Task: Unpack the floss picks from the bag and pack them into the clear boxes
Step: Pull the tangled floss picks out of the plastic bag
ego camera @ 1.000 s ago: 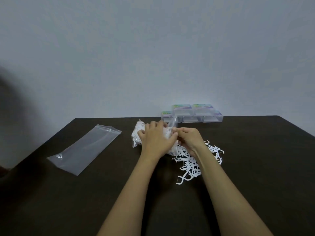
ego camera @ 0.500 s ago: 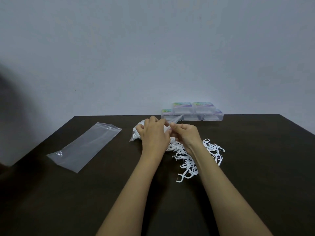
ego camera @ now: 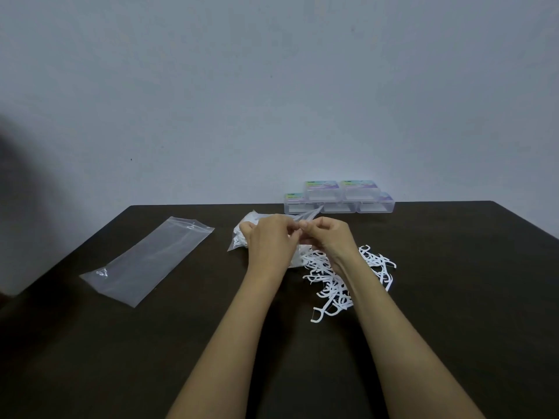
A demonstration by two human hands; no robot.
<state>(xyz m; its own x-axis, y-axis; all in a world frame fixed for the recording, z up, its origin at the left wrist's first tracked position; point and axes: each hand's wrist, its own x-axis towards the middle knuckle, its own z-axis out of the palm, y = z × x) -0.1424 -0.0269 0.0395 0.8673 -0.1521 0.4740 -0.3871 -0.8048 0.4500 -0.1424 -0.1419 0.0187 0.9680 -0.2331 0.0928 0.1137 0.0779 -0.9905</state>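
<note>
Clear plastic of the bag (ego camera: 242, 235) is pinched at its mouth by left hand (ego camera: 269, 241) and right hand (ego camera: 331, 237), probably to be pulled open; loose picks (ego camera: 376, 264) are heaped under the right hand, boxes (ego camera: 338, 201) just beyond.

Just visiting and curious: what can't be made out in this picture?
Head view, the only one:
1. The bag: mostly behind the left hand; how many picks it holds is hidden.
2. The bag's mouth: both hands' fingers cover it, right hand included; open or sealed, unclear.
3. The clear boxes: labels too small to read.
4. The loose floss picks: partly under the right forearm, tangled, uncountable.
</note>
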